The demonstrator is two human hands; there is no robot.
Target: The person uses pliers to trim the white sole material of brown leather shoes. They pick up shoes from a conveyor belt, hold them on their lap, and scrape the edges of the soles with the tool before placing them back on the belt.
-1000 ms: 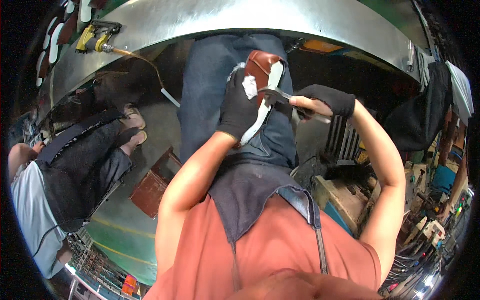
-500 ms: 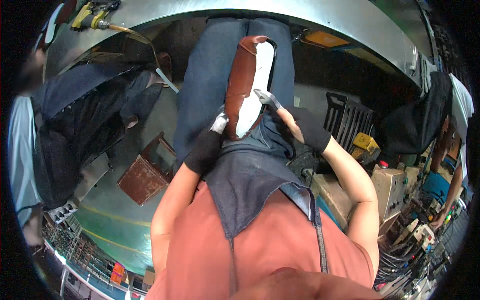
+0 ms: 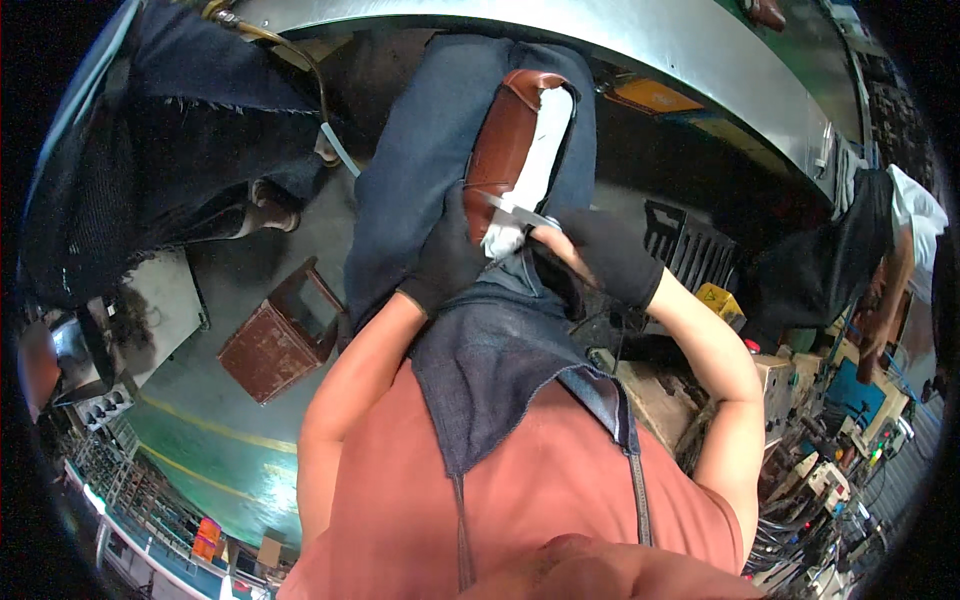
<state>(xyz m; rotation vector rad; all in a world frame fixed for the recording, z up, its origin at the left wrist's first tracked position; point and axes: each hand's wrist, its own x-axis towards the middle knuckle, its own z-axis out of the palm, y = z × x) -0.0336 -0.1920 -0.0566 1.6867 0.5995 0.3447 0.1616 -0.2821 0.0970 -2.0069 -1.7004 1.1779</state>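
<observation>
A brown leather shoe (image 3: 500,140), its white underside (image 3: 545,140) facing up, lies lengthwise on my lap between my thighs. My left hand (image 3: 452,255), in a black fingerless-looking glove, is closed round the left side of its near end; most of its fingers are hidden. My right hand (image 3: 600,255), gloved likewise, grips a silver metal hand tool (image 3: 520,212) with bare fingertips showing. The tool lies across the near part of the shoe, its thin end pointing left over the brown leather. Blur hides the tool's exact kind.
A metal bench edge (image 3: 640,35) curves beyond my knees. At left stands a person in dark clothes (image 3: 190,150), beside a hanging hose (image 3: 322,90). A brown stool (image 3: 270,355) is on the floor, and a black slatted crate (image 3: 690,240) and machines (image 3: 770,385) are at right.
The tool has swung across the shoe's near end, its tip now further left. My left hand has shifted slightly right. At left, the person's dark clothing now covers the yellow tool's former place.
</observation>
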